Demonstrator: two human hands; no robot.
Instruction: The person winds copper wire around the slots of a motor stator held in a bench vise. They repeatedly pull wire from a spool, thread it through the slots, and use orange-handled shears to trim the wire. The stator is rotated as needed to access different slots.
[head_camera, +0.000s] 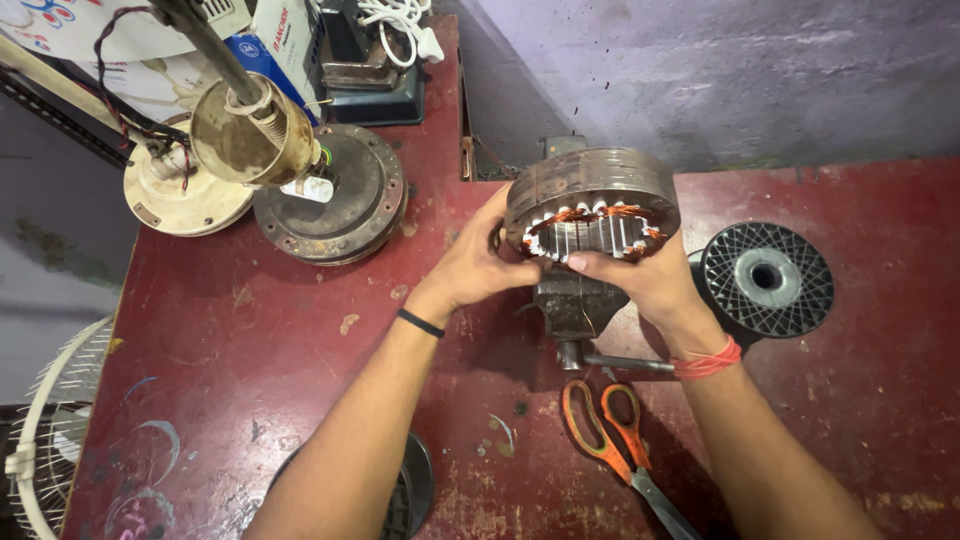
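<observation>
Both of my hands hold a round rusty-brown motor stator (590, 190) with copper windings and white slot liners inside its bore, tilted toward me. My left hand (478, 268) grips its left rim; a black band circles that wrist. On the lower right rim sits my right hand (640, 280), thumb across the bore edge, with a red thread around the wrist. The stator hovers just above a small dark bench vise (572, 305) fixed on the red table (250, 350).
Orange-handled scissors (610, 430) lie near the front edge. A black empty wire spool (768, 278) stands at the right. At the back left are a dark round motor cover (335, 200), a cream cover (180, 195) and a fan rod with cup (250, 130). A fan guard (50, 430) sits lower left.
</observation>
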